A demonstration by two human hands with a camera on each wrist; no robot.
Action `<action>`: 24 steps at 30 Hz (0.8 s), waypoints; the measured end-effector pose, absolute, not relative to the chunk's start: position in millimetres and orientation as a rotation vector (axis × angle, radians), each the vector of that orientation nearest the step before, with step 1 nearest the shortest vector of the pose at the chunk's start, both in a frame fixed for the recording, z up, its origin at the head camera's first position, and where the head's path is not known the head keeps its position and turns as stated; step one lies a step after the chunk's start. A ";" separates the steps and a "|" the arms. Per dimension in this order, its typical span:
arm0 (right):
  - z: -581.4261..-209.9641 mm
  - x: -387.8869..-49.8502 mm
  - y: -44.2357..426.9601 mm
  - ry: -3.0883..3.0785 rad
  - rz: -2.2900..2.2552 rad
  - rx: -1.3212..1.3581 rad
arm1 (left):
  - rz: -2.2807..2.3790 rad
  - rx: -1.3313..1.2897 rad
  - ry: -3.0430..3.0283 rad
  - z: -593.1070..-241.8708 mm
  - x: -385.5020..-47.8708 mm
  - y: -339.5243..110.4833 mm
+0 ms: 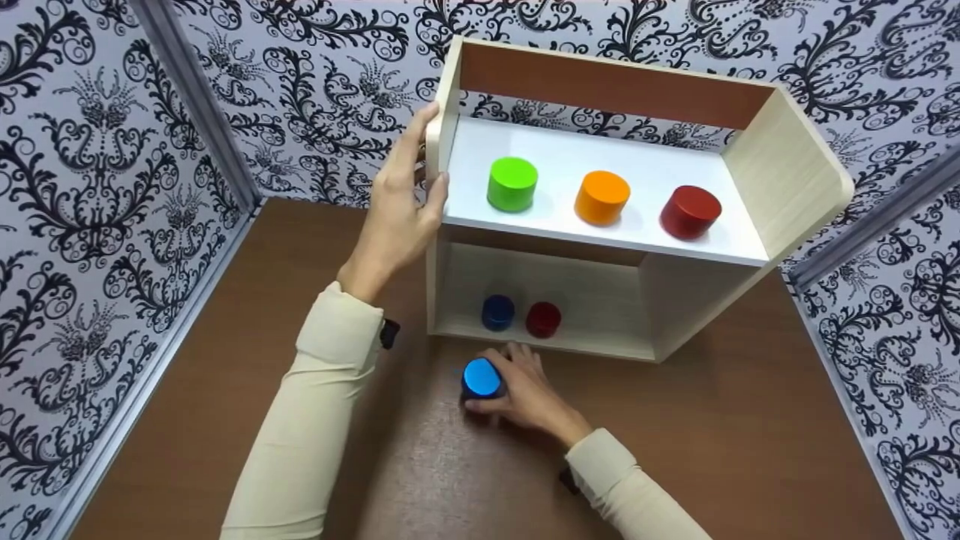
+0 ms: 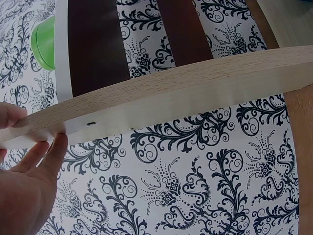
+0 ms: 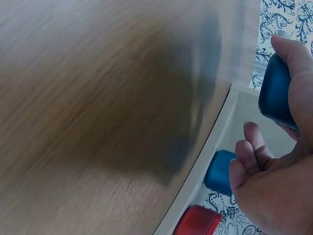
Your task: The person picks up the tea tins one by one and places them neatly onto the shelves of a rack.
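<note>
My left hand (image 1: 397, 206) grips the left side panel of a two-level wooden shelf (image 1: 795, 165), thumb on the near side; the left wrist view shows its fingers against the panel (image 2: 171, 103). In front of the shelf, my right hand (image 1: 529, 390) holds a blue cylinder (image 1: 481, 377) between thumb and index finger, its other fingers free of it. On the lower level stand a second blue cylinder (image 1: 497, 313) and a dark red cylinder (image 1: 543, 319), side by side. The white upper level carries a green (image 1: 512, 184), an orange (image 1: 602, 198) and a red cylinder (image 1: 690, 212) in a row.
The shelf stands on a brown wooden table (image 1: 420, 480). Walls with a black and white scroll pattern (image 1: 97, 187) enclose it at the back and sides, with grey metal strips (image 1: 199, 97) at the corners.
</note>
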State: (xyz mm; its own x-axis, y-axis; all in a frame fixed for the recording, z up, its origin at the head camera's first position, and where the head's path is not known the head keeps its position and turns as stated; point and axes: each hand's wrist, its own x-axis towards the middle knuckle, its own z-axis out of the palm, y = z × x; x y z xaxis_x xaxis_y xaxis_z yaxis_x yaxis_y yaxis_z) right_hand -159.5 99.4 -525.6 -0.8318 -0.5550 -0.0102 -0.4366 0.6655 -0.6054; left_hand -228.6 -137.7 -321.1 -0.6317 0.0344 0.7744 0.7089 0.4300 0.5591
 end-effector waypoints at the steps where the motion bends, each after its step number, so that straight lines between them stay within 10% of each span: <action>1: -525.7 -159.5 101.6 2.694 -0.906 -0.811 | -1.230 -0.626 -1.983 -321.2 -228.6 -137.7; 24: -530.6 -171.4 167.4 2.889 -0.958 -0.648 | -1.227 -0.628 -1.984 -321.1 -229.1 -137.9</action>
State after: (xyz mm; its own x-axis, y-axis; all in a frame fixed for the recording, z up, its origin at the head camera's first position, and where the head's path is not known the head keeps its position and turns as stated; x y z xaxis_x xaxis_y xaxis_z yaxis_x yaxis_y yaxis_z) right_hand -171.4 167.4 -530.6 -0.9129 -0.3957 0.1005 -0.3773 0.7238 -0.5778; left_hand -229.1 -137.9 -321.1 -0.6299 0.0365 0.7758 0.7103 0.4309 0.5565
